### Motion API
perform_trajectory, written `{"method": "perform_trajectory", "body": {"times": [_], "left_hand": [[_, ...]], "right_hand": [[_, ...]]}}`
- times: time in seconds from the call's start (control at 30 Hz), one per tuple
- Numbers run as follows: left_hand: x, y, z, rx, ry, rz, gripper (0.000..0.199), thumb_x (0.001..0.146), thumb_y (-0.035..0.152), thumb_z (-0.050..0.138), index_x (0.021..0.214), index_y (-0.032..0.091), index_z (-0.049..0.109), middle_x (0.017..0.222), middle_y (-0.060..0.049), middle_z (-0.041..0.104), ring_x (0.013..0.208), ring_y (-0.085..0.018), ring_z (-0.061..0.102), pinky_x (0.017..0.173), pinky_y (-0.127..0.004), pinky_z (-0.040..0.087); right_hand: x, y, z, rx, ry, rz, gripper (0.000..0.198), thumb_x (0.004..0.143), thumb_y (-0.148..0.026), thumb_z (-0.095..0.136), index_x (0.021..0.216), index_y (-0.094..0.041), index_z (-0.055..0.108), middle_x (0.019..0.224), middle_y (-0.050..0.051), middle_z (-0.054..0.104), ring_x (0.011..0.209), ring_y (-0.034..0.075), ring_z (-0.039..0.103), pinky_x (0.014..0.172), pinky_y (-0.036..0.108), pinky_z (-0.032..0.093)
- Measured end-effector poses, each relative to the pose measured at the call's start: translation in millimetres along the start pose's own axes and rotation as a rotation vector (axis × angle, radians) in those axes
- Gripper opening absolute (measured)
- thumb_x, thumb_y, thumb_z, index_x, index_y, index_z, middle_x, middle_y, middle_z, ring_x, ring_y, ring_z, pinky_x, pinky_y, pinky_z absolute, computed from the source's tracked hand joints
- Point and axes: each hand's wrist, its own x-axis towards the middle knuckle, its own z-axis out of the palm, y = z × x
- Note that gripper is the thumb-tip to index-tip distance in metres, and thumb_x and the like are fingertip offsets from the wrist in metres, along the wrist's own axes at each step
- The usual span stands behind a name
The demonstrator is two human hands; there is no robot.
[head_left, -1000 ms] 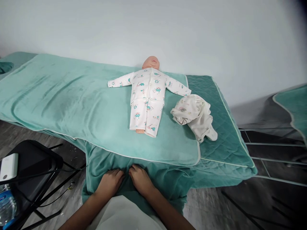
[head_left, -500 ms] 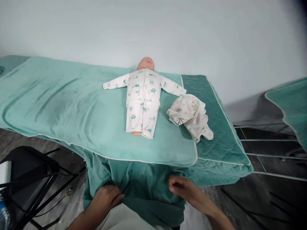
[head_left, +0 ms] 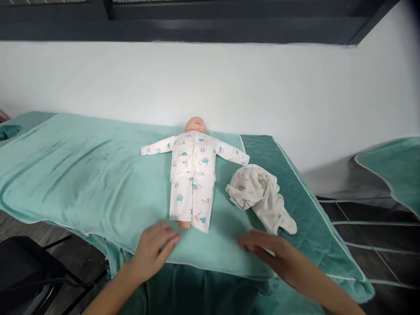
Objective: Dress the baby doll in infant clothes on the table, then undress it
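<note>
A baby doll [head_left: 195, 125] lies on its back on the green bed cover, its sleeves stretched out to both sides. It wears a white printed pajama top [head_left: 193, 155] and matching pants [head_left: 191, 197]; one foot shows below a pant leg. My left hand [head_left: 156, 246] is over the cover just below the pants, empty, with its thumb apart from the loosely bent fingers. To the right, my right hand [head_left: 266, 250] is above the cover with loosely curved fingers and nothing in it. A crumpled white printed baby garment [head_left: 262, 194] lies between the doll's sleeve and my right hand.
A light green blanket [head_left: 82, 175] lies over a darker quilted cover [head_left: 315, 238]. A white wall [head_left: 203, 83] stands behind the bed. At lower left is a black chair [head_left: 26, 267]; metal rails [head_left: 370, 223] and another green cover [head_left: 393, 164] are at the right.
Both hands have moved forward from near my lap to above the front of the bed. The view has tilted up, showing a dark frame on the wall. The doll and garment lie as before.
</note>
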Motion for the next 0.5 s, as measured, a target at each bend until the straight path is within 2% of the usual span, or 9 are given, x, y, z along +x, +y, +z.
{"method": "perform_trajectory", "body": {"times": [0.03,0.07,0.13,0.23,0.3,0.4,0.5], "left_hand": [[28.3,-4.5,0.0,-0.026,0.119,-0.030,0.017,0.100,0.023,0.051,0.091,0.022,0.066,0.079,-0.001,0.069,0.071,-0.015,0.064,0.065,-0.028,0.050],[57.5,-10.1,0.1,-0.037,0.236,-0.055,0.016,0.100,0.023,0.052,0.092,0.021,0.066,0.082,-0.001,0.069,0.073,-0.014,0.064,0.067,-0.027,0.051],[118.2,-24.9,1.0,-0.042,0.385,-0.062,0.016,0.100,0.025,0.052,0.095,0.021,0.067,0.087,-0.002,0.071,0.080,-0.015,0.065,0.073,-0.028,0.052],[208.1,-55.9,5.7,-0.051,0.438,-0.035,0.019,0.100,0.025,0.050,0.102,0.022,0.069,0.103,-0.005,0.074,0.100,-0.018,0.067,0.090,-0.033,0.054],[259.1,-79.7,12.6,-0.076,0.383,-0.086,0.023,0.099,0.022,0.049,0.108,0.022,0.070,0.114,-0.006,0.074,0.110,-0.020,0.067,0.098,-0.036,0.053],[306.6,-110.7,27.7,-0.094,0.249,-0.160,0.027,0.096,0.015,0.047,0.109,0.019,0.071,0.120,-0.009,0.073,0.116,-0.022,0.066,0.105,-0.039,0.051],[317.0,-127.5,40.6,-0.081,0.182,-0.158,0.032,0.097,0.014,0.042,0.112,0.018,0.071,0.123,-0.010,0.073,0.119,-0.023,0.065,0.109,-0.042,0.049]], "right_hand": [[30.6,-13.6,-4.8,0.009,0.013,-0.037,0.021,0.099,-0.036,0.054,0.094,-0.029,0.074,0.094,0.007,0.074,0.086,0.023,0.070,0.076,0.035,0.058],[62.6,-25.2,-8.0,0.001,0.090,-0.078,0.021,0.100,-0.036,0.053,0.094,-0.028,0.072,0.095,0.006,0.074,0.089,0.023,0.070,0.079,0.035,0.057],[130.2,-39.6,-10.2,-0.031,0.317,-0.156,0.018,0.097,-0.036,0.055,0.094,-0.026,0.070,0.098,0.005,0.072,0.091,0.022,0.068,0.081,0.036,0.054],[230.7,-40.6,-9.5,-0.047,0.656,-0.163,0.011,0.091,-0.030,0.058,0.094,-0.023,0.066,0.094,0.004,0.069,0.084,0.020,0.065,0.080,0.035,0.051],[285.3,-34.5,-11.0,-0.084,0.787,-0.093,0.011,0.089,-0.028,0.057,0.096,-0.021,0.062,0.097,0.006,0.067,0.084,0.020,0.063,0.079,0.035,0.049],[334.3,-24.8,-17.8,-0.209,0.733,0.059,0.011,0.088,-0.033,0.060,0.088,-0.023,0.055,0.092,0.005,0.065,0.083,0.022,0.060,0.076,0.035,0.044],[348.5,-18.3,-25.5,-0.258,0.589,0.158,0.015,0.087,-0.033,0.060,0.081,-0.025,0.049,0.083,0.002,0.063,0.078,0.021,0.058,0.070,0.033,0.038]]}}
